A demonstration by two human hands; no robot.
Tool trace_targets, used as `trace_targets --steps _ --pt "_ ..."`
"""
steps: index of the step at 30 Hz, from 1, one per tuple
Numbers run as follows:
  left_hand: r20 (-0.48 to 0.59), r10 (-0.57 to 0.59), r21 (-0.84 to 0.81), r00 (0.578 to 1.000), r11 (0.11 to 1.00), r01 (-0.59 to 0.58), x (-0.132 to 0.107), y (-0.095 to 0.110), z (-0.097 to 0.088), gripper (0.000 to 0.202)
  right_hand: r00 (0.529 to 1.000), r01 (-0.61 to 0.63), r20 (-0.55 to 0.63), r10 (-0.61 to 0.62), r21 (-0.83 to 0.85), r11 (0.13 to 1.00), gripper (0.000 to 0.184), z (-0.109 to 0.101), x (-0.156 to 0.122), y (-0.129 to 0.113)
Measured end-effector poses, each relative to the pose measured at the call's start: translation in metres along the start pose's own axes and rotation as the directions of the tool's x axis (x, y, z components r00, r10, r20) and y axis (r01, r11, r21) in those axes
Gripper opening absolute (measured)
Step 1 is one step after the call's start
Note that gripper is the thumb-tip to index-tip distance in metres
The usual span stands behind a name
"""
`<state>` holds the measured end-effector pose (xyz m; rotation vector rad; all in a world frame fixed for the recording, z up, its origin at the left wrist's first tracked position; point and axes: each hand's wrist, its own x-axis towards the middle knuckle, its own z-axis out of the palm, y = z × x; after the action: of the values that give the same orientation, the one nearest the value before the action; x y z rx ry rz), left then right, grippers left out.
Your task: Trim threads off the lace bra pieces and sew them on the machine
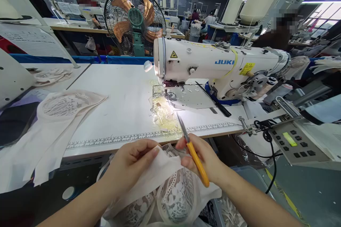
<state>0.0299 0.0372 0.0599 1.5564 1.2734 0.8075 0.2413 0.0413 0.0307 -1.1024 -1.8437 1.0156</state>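
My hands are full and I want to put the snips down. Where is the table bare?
For the snips, the widest bare patch of table lies between the lace piece on the left and the taped spot by the needle, back toward the fan. It is crowded under the machine: scraps and a black tool.

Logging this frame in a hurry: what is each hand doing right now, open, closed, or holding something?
Left hand: closed, pinching the white fabric.
Right hand: closed around the yellow-handled snips.
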Motion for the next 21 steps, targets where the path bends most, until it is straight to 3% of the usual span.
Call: trace_targets --steps 3,6,10,13,17,21 --pt "-0.004 0.034 0.055 0.999 0.998 -0.034 -0.003 -0.001 0.008 0.026 0.993 0.099 -0.089 -0.082 0.200 0.975 0.027 0.005 0.005 -0.009" --pt "0.015 0.109 0.086 0.994 0.990 -0.110 -0.003 -0.004 0.014 0.020 0.997 0.073 -0.053 -0.059 0.311 0.948 0.013 0.015 0.010 -0.016" --pt "0.092 0.223 0.225 0.970 0.945 -0.239 -0.003 -0.011 0.012 0.012 0.999 0.027 -0.044 -0.017 0.241 0.970 0.012 0.020 0.013 -0.017" --pt "0.184 0.266 0.466 0.946 0.824 -0.322 -0.004 -0.021 0.001 0.014 0.989 0.076 -0.139 -0.054 0.158 0.985 0.013 0.010 0.011 -0.012" --pt "0.177 0.227 0.657 0.958 0.697 -0.287 -0.007 -0.034 -0.020 0.028 0.958 0.100 -0.280 -0.064 0.115 0.988 0.015 -0.012 0.002 -0.005" --pt "0.140 0.113 0.642 0.984 0.746 -0.177 -0.011 -0.033 -0.035 0.028 0.947 0.054 -0.318 -0.038 0.041 0.998 0.015 -0.032 -0.011 0.005"
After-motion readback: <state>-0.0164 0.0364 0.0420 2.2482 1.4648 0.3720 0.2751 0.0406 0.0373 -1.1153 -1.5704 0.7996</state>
